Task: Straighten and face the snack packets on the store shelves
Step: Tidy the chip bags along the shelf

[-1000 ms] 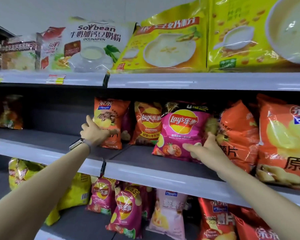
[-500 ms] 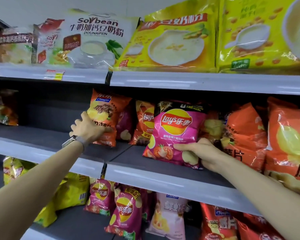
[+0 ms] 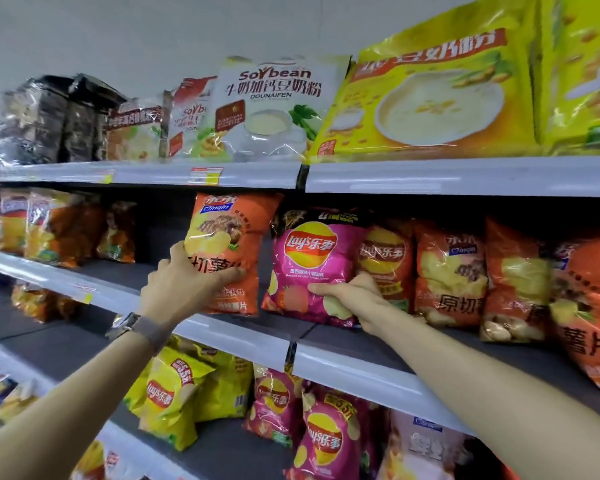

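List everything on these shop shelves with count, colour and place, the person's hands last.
Soybean bags: two, white, top shelf.
soy powder bags: two, yellow, top shelf right.
wrapped packets: several, dark, top shelf left.
Qinqin bag: one, orange, middle shelf.
pink Lay's bag: one, pink, middle shelf.
orange bags: at least three, middle shelf right.
yellow Lay's bags: at least two, lower shelf.
lower pink Lay's bags: at least two, lower shelf.
watch: one, grey strap, left wrist.
left hand: grips the Qinqin bag.
right hand: grips the pink Lay's bag.

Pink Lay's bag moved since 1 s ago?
Yes. The pink Lay's bag, in the right hand's grip, has come forward and left, toward the shelf seam.
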{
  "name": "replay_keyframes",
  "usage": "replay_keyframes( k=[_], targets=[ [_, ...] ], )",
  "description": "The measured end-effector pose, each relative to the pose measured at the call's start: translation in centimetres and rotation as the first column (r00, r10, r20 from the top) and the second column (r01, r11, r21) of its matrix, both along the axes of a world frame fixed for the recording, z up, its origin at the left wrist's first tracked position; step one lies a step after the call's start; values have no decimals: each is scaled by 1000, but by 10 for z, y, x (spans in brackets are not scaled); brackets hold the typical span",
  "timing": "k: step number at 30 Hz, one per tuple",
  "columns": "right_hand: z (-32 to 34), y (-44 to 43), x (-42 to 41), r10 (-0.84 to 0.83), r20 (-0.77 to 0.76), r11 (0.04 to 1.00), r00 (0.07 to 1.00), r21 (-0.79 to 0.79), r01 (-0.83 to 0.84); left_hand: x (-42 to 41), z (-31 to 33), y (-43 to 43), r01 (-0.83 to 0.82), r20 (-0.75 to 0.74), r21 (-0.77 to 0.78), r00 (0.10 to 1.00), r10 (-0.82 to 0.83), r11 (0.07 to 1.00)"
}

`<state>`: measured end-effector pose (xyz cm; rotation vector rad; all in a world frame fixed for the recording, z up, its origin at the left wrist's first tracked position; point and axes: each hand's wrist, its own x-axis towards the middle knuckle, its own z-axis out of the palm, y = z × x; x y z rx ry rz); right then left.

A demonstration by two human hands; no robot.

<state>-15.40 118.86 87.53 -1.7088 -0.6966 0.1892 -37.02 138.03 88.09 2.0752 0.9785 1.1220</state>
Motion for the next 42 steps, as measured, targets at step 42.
replay_keyframes(
  k=[42],
  targets=[
    [-20,-224,-42,-223,631,881,743,-197,431,167,-11,-240,369,-194,179,922,-336,912]
  ],
)
